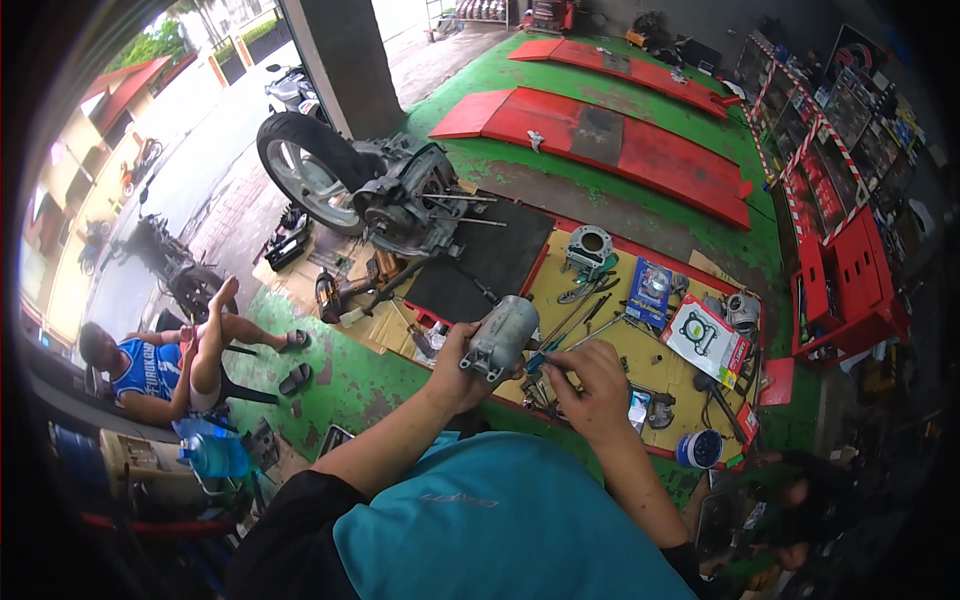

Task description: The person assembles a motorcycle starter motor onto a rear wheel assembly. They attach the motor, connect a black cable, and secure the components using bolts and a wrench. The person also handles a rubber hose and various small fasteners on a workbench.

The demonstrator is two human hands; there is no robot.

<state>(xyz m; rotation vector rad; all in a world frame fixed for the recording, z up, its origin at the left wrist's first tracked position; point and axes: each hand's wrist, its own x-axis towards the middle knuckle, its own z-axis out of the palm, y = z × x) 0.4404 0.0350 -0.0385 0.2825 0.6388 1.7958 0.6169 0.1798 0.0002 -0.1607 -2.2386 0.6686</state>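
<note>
Grey metal cylinder [503,336], L hand [452,372] gripping it!
Prob. heavy, rigid; best held mid-body. R hand [592,388] curled, can't tell if grasping.

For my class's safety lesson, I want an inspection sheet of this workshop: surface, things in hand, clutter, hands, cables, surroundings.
Surface: red-edged bench with a yellowish covering and a dark mat.
Things in hand: grey metal cylinder, held above the bench; a small blue item close to it, its kind unclear.
Clutter: bored metal block, blue pack, white-and-red pack, blue-and-white tub, loose tools and parts.
Hands: left hand grips the cylinder; right hand has its fingers at the blue item, grip unclear.
Cables: nothing seen that is clearly a cable.
Surroundings: green floor with worn patches, red ramps, red cabinet, seated person at the left.
</note>
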